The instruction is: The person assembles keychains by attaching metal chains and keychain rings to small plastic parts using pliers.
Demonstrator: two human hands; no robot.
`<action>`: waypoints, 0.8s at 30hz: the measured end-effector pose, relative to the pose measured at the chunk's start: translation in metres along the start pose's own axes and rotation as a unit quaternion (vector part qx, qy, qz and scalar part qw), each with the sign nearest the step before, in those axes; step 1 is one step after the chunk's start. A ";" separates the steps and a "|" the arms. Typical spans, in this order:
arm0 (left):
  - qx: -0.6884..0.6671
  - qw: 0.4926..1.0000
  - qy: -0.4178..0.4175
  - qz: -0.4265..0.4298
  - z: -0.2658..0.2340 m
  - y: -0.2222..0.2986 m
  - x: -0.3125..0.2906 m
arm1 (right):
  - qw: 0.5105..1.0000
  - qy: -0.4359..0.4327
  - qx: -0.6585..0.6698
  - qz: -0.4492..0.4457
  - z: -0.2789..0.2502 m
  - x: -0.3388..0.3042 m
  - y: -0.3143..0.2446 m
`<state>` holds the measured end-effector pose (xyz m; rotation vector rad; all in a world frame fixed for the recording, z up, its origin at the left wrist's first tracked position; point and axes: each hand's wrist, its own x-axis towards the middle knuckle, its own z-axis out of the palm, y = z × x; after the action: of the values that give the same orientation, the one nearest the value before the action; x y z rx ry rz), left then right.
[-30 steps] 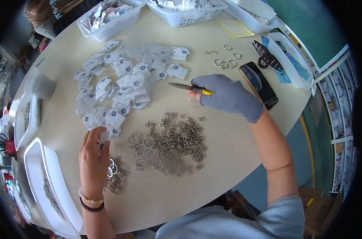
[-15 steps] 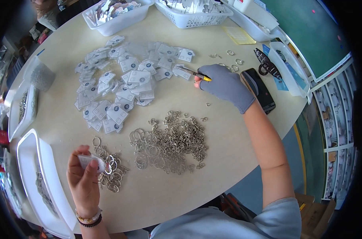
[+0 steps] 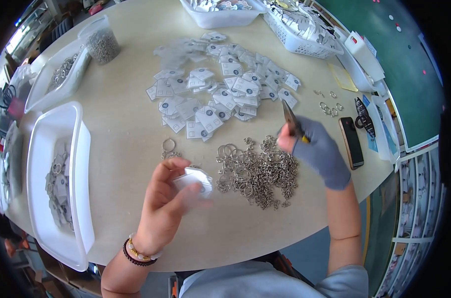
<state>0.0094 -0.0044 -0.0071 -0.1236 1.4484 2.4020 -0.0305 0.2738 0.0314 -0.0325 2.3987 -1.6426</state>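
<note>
My bare left hand (image 3: 161,211), with bead bracelets at the wrist, pinches a small white printed tag (image 3: 191,180) between thumb and fingers. The tag overlaps other white pieces, so I cannot tell how many there are. My right hand (image 3: 322,156) wears a grey fingerless glove and is closed round pliers (image 3: 290,119) with a yellow-marked handle. Their jaws point away from me, close to the edge of a heap of printed tags (image 3: 245,88). Below the right hand lies a heap of small metal rings and chain links (image 3: 267,174). Larger key rings (image 3: 169,145) are partly hidden behind my left hand.
A white tub (image 3: 81,184) holding tags with rings stands at the left. Behind it are a tray of rings (image 3: 61,74) and a clear cup (image 3: 102,44). Baskets (image 3: 305,47) line the far side. A phone (image 3: 352,144) and loose rings (image 3: 329,109) lie at the right.
The view has swung left, so more of the white tub shows. My left hand has moved rightward with the tag. My right hand has drawn the pliers nearer to the small-ring heap.
</note>
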 end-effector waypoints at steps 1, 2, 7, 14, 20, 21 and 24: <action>-0.004 1.000 0.003 0.000 -0.004 0.000 -0.002 | 0.994 -0.040 0.104 -0.014 0.017 -0.005 -0.006; -0.009 0.999 -0.026 -0.016 -0.006 -0.001 -0.003 | 0.991 -0.073 0.114 -0.022 0.031 -0.011 -0.012; -0.027 0.996 -0.076 -0.028 -0.004 -0.004 -0.009 | 0.978 -0.193 0.080 -0.003 0.063 -0.012 -0.028; 0.005 0.990 -0.144 -0.010 -0.008 -0.004 -0.011 | 0.973 -0.220 0.060 0.024 0.068 -0.009 -0.024; 0.270 0.900 -0.243 0.239 -0.021 0.001 0.005 | 0.963 -0.258 0.078 -0.002 0.068 -0.012 -0.023; 0.379 0.824 -0.225 0.355 -0.021 0.003 0.006 | 0.969 -0.242 0.046 -0.016 0.071 -0.013 -0.022; 0.370 0.862 -0.125 0.323 -0.004 0.001 -0.006 | 0.982 -0.132 0.078 -0.107 0.087 -0.023 -0.019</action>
<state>0.0139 -0.0099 -0.0068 0.9540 2.4140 1.9397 0.0077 0.1900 0.0233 -0.4664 2.1227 -1.7844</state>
